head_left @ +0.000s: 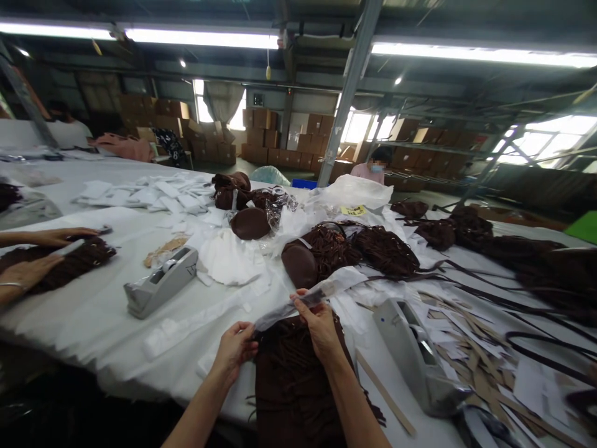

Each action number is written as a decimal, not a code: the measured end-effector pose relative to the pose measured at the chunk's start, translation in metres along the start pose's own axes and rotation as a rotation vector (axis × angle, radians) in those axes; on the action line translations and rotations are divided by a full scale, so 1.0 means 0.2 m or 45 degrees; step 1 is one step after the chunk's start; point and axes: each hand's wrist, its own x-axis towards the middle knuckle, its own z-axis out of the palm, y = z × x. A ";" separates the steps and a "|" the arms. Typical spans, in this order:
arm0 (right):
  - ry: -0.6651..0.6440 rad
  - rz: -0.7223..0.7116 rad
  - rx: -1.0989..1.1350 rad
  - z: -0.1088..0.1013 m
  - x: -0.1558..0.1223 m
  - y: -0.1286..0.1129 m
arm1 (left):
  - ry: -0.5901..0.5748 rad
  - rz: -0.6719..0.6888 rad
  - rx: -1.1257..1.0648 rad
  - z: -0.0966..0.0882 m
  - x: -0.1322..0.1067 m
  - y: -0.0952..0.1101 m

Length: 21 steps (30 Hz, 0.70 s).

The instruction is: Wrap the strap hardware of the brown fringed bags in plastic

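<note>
A long strip of thin white tissue paper (276, 316) stretches between my two hands. My left hand (236, 348) pinches its lower left end. Further up the strip, my right hand (317, 320) grips it between thumb and fingers, and the loose end slants off to the upper right. Beneath both hands lies a dark brown fringed bag (293, 386), partly covered by my forearms. Just beyond, another brown fringed bag (301, 262) rests among white paper.
Grey tape dispensers stand at left (163, 283) and right (415, 354). Paper and cardboard strips (480, 361) litter the right side. A co-worker's hands (37, 264) touch brown fringed material at far left. White packets (149, 194) lie behind. A masked person (370, 171) is across the table.
</note>
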 end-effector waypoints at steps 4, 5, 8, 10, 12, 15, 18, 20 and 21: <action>0.080 -0.028 -0.083 -0.01 0.01 0.04 | 0.103 0.068 0.019 0.01 0.01 -0.03; 0.104 -0.033 -0.105 -0.01 0.01 0.05 | 0.119 0.086 0.025 0.01 0.01 -0.03; 0.163 -0.040 -0.170 -0.02 0.02 0.07 | 0.139 0.131 0.042 0.00 0.02 -0.05; 0.173 -0.047 -0.216 -0.02 0.04 0.08 | 0.135 0.152 0.056 -0.01 0.02 -0.07; 0.159 -0.076 -0.269 -0.01 0.05 0.09 | 0.119 0.175 0.072 -0.01 0.02 -0.08; 0.118 -0.116 -0.333 0.02 0.08 0.08 | 0.061 0.239 0.098 -0.02 0.02 -0.08; 0.070 -0.155 -0.415 0.05 0.10 0.03 | -0.017 0.313 0.135 -0.02 0.00 -0.05; 0.052 -0.195 -0.466 0.08 0.12 -0.02 | -0.060 0.353 0.181 -0.01 -0.01 -0.02; 0.049 -0.214 -0.483 0.08 0.13 -0.04 | -0.079 0.375 0.215 0.00 -0.02 -0.01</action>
